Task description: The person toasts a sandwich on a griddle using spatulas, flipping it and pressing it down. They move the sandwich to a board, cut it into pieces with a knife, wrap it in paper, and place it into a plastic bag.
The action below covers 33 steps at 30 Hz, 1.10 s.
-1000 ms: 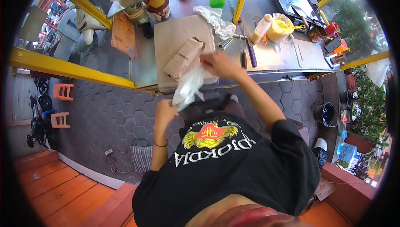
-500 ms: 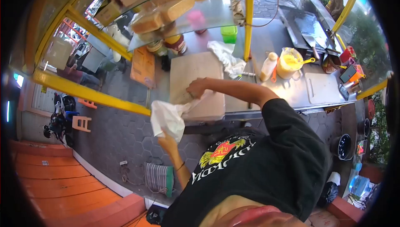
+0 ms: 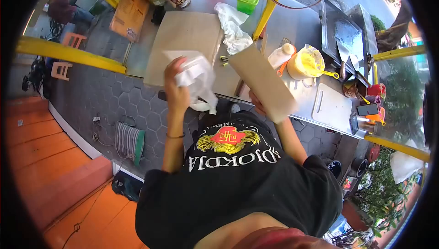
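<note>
We hold the packet (image 3: 263,82) tilted above the worktop's (image 3: 292,25) front edge, our right hand (image 3: 256,107) closed under its lower end; our left hand (image 3: 176,84) clutches a white bag (image 3: 197,76) just beside it, over the board (image 3: 183,34); a bottle (image 3: 280,56) and tub (image 3: 305,62) stand behind the packet.

The plastic bag (image 3: 195,74) is left of the wrapped package (image 3: 263,82) (both over the counter's (image 3: 296,26) near edge), with the cutting board (image 3: 183,36) behind them.
</note>
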Available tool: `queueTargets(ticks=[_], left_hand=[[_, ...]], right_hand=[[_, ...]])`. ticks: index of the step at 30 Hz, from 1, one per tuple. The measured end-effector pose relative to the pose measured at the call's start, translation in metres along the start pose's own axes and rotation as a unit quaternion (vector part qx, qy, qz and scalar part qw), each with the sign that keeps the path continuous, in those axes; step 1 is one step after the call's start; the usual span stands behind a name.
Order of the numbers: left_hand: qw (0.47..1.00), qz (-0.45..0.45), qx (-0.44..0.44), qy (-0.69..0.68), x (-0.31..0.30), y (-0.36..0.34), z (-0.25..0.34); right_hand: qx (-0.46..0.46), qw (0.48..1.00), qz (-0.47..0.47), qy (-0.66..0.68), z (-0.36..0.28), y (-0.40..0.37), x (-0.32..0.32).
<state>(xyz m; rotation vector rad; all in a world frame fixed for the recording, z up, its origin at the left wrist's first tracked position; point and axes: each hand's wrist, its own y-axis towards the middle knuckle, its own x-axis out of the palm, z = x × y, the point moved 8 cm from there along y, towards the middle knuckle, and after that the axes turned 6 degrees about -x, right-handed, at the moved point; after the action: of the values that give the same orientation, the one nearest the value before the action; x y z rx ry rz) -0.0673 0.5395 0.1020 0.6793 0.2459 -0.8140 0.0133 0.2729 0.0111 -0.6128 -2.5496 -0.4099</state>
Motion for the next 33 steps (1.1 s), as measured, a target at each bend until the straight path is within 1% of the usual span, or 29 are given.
queueTargets(ticks=[1,2,5,7,8,9,10,11,12,13,14,15,16,17,19,20,21,23,25,26,29,31,32,33], left_hand=[[0.999,-0.026,0.006,-0.02,0.022,0.008,0.012],[0.997,-0.051,-0.013,-0.059,0.045,0.017,0.026],[0.986,-0.115,0.014,-0.122,0.097,0.037,0.061],[0.965,-0.163,0.009,-0.204,0.121,0.042,0.087],[0.962,-0.211,-0.005,-0.174,0.129,0.038,0.103],[0.95,-0.263,0.003,-0.167,0.147,0.031,0.1],[0.957,-0.268,0.088,-0.065,0.16,0.021,0.106],[0.949,-0.266,0.167,0.041,0.168,0.01,0.113],[0.935,-0.283,0.186,0.106,0.171,-0.001,0.121],[0.917,-0.298,0.202,0.172,0.17,-0.011,0.126],[0.931,-0.301,0.167,0.124,0.165,-0.006,0.126],[0.932,-0.293,0.168,0.129,0.156,0.0,0.132],[0.941,-0.321,0.07,0.08,0.147,0.008,0.128],[0.938,-0.344,-0.03,0.028,0.14,0.011,0.121],[0.95,-0.311,-0.029,0.004,0.126,0.013,0.123],[0.95,-0.308,0.053,0.015,0.125,0.008,0.131],[0.943,-0.303,0.134,0.028,0.124,0.001,0.141],[0.909,-0.346,0.234,0.02,0.128,-0.022,0.16],[0.892,-0.372,0.254,0.023,0.132,-0.036,0.176],[0.893,-0.368,0.26,-0.001,0.133,-0.035,0.185],[0.886,-0.355,0.293,-0.056,0.143,-0.021,0.197],[0.886,-0.335,0.313,-0.064,0.159,-0.015,0.199],[0.884,-0.333,0.322,-0.068,0.171,-0.013,0.201],[0.88,-0.329,0.336,-0.072,0.18,-0.007,0.205]], right_hand=[[0.042,0.915,-0.001,0.4,-0.015,-0.006,0.017],[0.026,0.914,0.012,0.405,-0.022,-0.018,0.017],[0.144,0.879,0.053,0.451,-0.001,-0.045,0.015],[0.212,0.85,0.052,0.479,0.017,-0.057,0.009],[0.229,0.845,0.034,0.482,0.06,-0.061,-0.019],[0.214,0.852,0.032,0.477,0.087,-0.056,-0.032],[0.125,0.871,0.105,0.463,0.104,-0.049,-0.054],[0.038,0.876,0.174,0.448,0.108,-0.044,-0.066],[0.017,0.873,0.246,0.421,0.097,-0.035,-0.062],[0.016,0.876,0.237,0.42,0.08,-0.028,-0.056],[-0.002,0.878,0.239,0.414,0.062,-0.022,-0.055],[-0.019,0.881,0.242,0.407,0.05,-0.015,-0.057],[-0.019,0.878,0.258,0.402,0.047,-0.019,-0.063],[-0.013,0.882,0.251,0.4,0.039,-0.014,-0.059],[-0.081,0.906,0.162,0.382,-0.009,0.001,-0.044],[-0.145,0.907,0.077,0.387,-0.037,0.009,-0.029],[-0.179,0.905,0.048,0.383,-0.054,0.016,-0.024],[-0.216,0.903,0.087,0.361,-0.07,0.028,-0.038],[-0.228,0.907,0.19,0.3,-0.078,0.029,-0.071],[-0.231,0.904,0.241,0.266,-0.083,0.026,-0.088],[-0.229,0.894,0.345,0.17,-0.106,0.008,-0.123],[-0.222,0.894,0.373,0.108,-0.129,0.009,-0.108],[-0.26,0.9,0.349,0.01,-0.125,0.0,-0.131],[-0.303,0.893,0.32,-0.09,-0.126,-0.004,-0.157]])
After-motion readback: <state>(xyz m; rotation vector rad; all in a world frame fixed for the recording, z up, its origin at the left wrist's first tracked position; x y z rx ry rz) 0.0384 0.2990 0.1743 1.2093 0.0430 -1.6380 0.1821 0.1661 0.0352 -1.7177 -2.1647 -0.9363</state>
